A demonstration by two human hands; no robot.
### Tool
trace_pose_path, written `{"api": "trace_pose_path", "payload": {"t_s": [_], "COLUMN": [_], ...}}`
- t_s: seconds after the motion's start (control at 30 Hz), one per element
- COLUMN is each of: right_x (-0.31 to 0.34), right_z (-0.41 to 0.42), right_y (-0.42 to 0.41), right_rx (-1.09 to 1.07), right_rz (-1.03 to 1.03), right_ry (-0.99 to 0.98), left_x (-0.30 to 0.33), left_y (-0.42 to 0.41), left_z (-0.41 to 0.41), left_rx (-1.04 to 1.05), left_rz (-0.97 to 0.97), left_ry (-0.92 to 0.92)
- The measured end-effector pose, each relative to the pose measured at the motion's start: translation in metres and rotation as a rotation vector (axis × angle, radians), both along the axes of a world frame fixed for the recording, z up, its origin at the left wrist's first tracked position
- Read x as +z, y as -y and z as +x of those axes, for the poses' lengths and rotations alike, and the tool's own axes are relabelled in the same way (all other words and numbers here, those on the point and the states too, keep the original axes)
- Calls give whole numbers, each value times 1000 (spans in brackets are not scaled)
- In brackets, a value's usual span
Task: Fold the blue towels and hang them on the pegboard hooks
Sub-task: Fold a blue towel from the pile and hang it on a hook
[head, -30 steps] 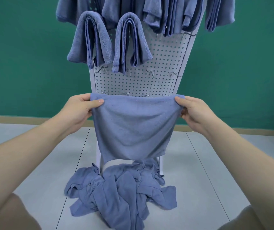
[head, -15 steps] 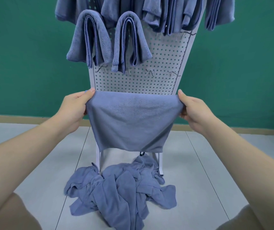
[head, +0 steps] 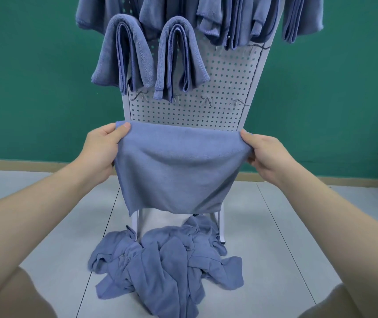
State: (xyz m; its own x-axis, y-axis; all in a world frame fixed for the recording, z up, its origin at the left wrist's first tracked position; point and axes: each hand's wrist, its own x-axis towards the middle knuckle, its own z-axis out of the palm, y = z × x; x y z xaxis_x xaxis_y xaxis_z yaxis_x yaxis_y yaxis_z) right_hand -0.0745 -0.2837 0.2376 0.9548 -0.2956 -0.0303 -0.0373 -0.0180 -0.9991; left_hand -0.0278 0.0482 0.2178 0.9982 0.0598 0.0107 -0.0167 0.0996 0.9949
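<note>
I hold a blue towel [head: 178,171] stretched flat in front of the white pegboard [head: 227,92]. My left hand [head: 102,152] pinches its top left corner and my right hand [head: 266,157] grips its top right corner. The towel hangs doubled, its lower edge level above the floor. Two folded blue towels [head: 151,56] hang side by side on hooks in the board's middle row. Several more folded towels [head: 229,17] hang along the top. Bare hooks [head: 208,101] stick out of the board just above the held towel.
A heap of crumpled blue towels [head: 167,269] lies on the grey tiled floor [head: 298,237] at the foot of the pegboard stand. A green wall [head: 34,88] rises behind. My knees show at both lower corners.
The towel's lower half came up off the heap and it now hangs shorter, with a straight bottom edge. Both hands rose slightly with it and stayed on the top corners.
</note>
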Motion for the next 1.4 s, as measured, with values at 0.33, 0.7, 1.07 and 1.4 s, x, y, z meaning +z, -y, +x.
{"api": "trace_pose_path", "payload": {"t_s": [0.33,0.7,1.07,1.4], "right_x": [0,-6,4,9], "right_z": [1,4,-2,-2], "right_y": [1,7,1,6], "right_rx": [-19,-47,-70,2], "right_rz": [-93,-315,-192,-204], "right_ry": [39,140,175,218], "left_x": [-3,-7,0,3], "left_y": [-4,-4,1,2], "left_z": [4,10,-1,-3], "left_rx": [58,113,126,129], "left_rz": [54,103,172,84], "left_ry": [148,263,346,260]}}
